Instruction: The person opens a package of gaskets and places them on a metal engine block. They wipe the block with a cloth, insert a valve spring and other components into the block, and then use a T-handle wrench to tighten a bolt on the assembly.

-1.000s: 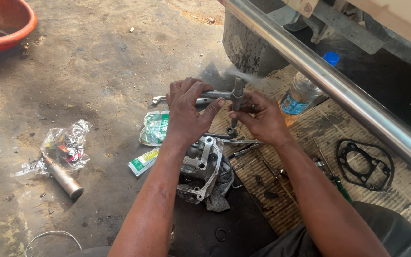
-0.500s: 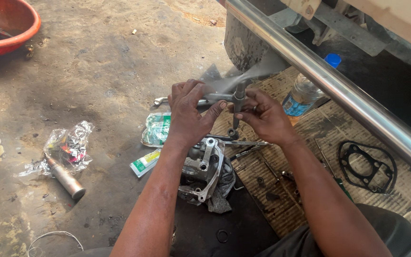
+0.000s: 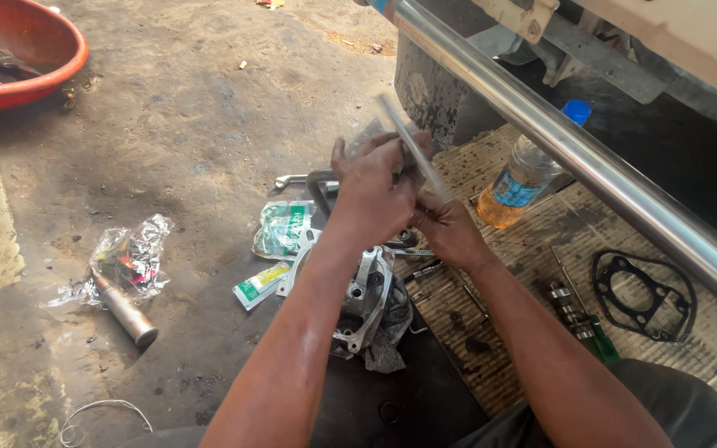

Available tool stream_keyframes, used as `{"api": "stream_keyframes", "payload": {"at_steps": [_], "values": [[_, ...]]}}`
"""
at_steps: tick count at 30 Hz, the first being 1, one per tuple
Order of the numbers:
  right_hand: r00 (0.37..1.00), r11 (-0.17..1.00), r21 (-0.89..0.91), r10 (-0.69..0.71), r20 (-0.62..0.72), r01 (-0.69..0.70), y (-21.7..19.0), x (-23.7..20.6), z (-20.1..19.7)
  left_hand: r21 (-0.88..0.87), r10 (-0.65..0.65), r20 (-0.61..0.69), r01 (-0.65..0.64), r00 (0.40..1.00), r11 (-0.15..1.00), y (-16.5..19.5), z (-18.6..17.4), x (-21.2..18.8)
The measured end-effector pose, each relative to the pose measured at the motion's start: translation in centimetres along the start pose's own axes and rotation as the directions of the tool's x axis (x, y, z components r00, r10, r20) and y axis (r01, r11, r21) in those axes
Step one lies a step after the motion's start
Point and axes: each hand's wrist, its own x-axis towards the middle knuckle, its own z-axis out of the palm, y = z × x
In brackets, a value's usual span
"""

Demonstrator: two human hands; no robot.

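While both hands work close together above the cluttered floor, the left hand (image 3: 371, 195) is closed around a dark, curved tool handle (image 3: 319, 184), and the right hand (image 3: 450, 228) pinches the lower end of a thin, pale rod (image 3: 412, 149) that slants up and away, blurred with movement. Exactly what the rod meets under the fingers is hidden. Directly below the hands sits a grey metal engine casting (image 3: 367, 294) on a dark rag (image 3: 387, 344), with green sachets (image 3: 280, 228) just beside it. A wrench (image 3: 292, 180) lies on the concrete behind the left hand. To the right, on the ribbed mat (image 3: 533, 241), lie a black gasket (image 3: 645, 294), small loose screws and a plastic bottle with orange liquid (image 3: 516, 187). Judgement: the work goes best with the left grip steady and the rod kept in line, held over the casting so nothing dropped rolls off, and clear of the steel tube (image 3: 582, 158) overhead.
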Motion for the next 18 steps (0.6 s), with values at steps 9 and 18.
{"api": "stream_keyframes", "payload": {"at_steps": [9, 18], "values": [[0.958, 0.969, 0.036, -0.235, -0.163, 0.244, -0.2, -0.1, 1.4, -0.144, -0.124, -0.06, 0.114, 0.99, 0.983, 0.8, 0.6, 0.4], [0.92, 0.963, -0.138, -0.264, -0.291, 0.233, -1.9, -0.3, 1.1, 0.048, 0.125, -0.259, -0.116, 0.958, 0.992, -0.6, 2.7, -1.0]]}}
